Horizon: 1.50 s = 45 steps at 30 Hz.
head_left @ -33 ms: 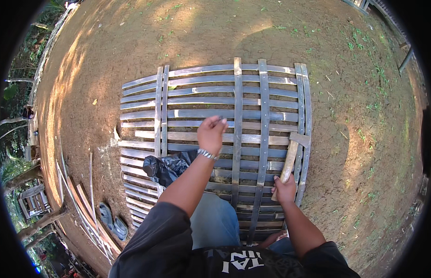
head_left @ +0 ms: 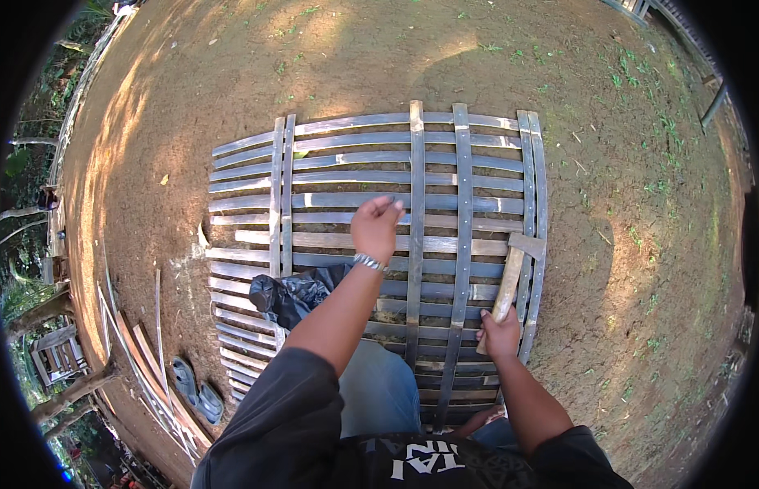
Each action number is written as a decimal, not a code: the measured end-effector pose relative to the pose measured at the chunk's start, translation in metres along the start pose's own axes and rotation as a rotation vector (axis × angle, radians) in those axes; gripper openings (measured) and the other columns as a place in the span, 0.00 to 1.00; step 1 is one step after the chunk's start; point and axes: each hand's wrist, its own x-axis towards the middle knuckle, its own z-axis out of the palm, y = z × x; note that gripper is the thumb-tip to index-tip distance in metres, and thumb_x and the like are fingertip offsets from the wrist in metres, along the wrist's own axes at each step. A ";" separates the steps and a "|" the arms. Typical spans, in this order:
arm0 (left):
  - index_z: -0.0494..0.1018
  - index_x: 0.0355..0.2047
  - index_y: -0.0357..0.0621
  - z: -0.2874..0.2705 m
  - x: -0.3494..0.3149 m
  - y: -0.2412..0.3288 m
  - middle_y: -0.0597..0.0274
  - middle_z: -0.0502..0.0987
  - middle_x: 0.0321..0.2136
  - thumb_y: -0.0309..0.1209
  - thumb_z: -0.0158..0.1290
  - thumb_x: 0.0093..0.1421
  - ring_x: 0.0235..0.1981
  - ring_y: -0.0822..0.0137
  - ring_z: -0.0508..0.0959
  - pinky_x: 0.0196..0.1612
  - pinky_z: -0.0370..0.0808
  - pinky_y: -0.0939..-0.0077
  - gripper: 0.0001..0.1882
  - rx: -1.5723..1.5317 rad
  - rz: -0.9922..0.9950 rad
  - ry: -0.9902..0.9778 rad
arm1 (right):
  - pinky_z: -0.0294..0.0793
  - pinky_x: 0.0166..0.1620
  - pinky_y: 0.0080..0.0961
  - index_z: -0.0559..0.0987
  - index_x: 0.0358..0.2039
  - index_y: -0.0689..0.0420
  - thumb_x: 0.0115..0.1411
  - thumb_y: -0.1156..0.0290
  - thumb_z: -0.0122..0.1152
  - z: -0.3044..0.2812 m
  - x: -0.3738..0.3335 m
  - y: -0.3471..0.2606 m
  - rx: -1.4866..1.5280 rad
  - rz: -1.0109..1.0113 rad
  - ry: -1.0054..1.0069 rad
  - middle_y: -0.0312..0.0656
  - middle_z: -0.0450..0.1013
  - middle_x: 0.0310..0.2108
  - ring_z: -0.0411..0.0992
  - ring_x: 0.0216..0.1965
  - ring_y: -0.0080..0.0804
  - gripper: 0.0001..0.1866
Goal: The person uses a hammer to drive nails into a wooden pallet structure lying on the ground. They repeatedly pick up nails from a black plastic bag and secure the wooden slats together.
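Note:
A slatted panel [head_left: 417, 269] of dark strips lies on the ground, with long uprights crossing many thin slats. Over its middle is my left hand [head_left: 375, 231], thumb and fingers pinched together; whatever small thing may be in them is too small to make out. A banded bracelet circles that wrist. My right hand [head_left: 501, 335] grips a hatchet [head_left: 510, 281] low on its pale wooden handle. The metal head rests over the panel's right-hand uprights. Beside my left forearm, a crumpled black plastic bag [head_left: 291, 295] lies on the slats.
A pair of grey sandals [head_left: 198, 389] sits on the bare soil left of the panel. Beyond them lie long thin strips [head_left: 155, 363] of wood or bamboo. Tree trunks [head_left: 74, 391] and greenery line the far left. My jeans-clad leg [head_left: 378, 387] is over the panel's near part.
My left hand has shifted very slightly to the right and turned a little, its fingers still pinched. The right hand keeps its hold on the hatchet.

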 end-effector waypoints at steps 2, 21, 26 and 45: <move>0.79 0.43 0.32 0.030 0.026 -0.005 0.60 0.84 0.31 0.26 0.64 0.62 0.31 0.71 0.83 0.36 0.78 0.77 0.12 0.182 0.142 0.098 | 0.75 0.20 0.27 0.69 0.44 0.63 0.64 0.73 0.68 0.001 -0.001 -0.001 -0.007 0.008 0.007 0.40 0.74 0.24 0.74 0.17 0.26 0.17; 0.83 0.33 0.50 0.107 0.071 -0.031 0.67 0.82 0.38 0.36 0.61 0.62 0.44 0.62 0.80 0.49 0.64 0.60 0.06 0.837 0.442 0.534 | 0.78 0.26 0.24 0.67 0.48 0.62 0.67 0.74 0.64 0.000 -0.019 -0.022 0.011 -0.012 -0.071 0.39 0.74 0.27 0.76 0.23 0.26 0.16; 0.83 0.31 0.51 0.107 0.070 -0.032 0.67 0.82 0.36 0.36 0.62 0.61 0.42 0.62 0.80 0.47 0.64 0.61 0.05 0.793 0.475 0.541 | 0.77 0.30 0.27 0.69 0.50 0.62 0.69 0.70 0.60 0.003 -0.009 -0.066 -0.294 -0.114 -0.189 0.43 0.75 0.30 0.77 0.26 0.28 0.14; 0.83 0.32 0.54 0.105 0.070 -0.029 0.72 0.80 0.35 0.32 0.61 0.60 0.40 0.64 0.79 0.46 0.63 0.61 0.02 0.813 0.441 0.501 | 0.75 0.55 0.48 0.66 0.67 0.58 0.69 0.71 0.55 0.071 0.088 -0.187 -0.846 -0.595 -0.299 0.61 0.74 0.54 0.74 0.54 0.63 0.26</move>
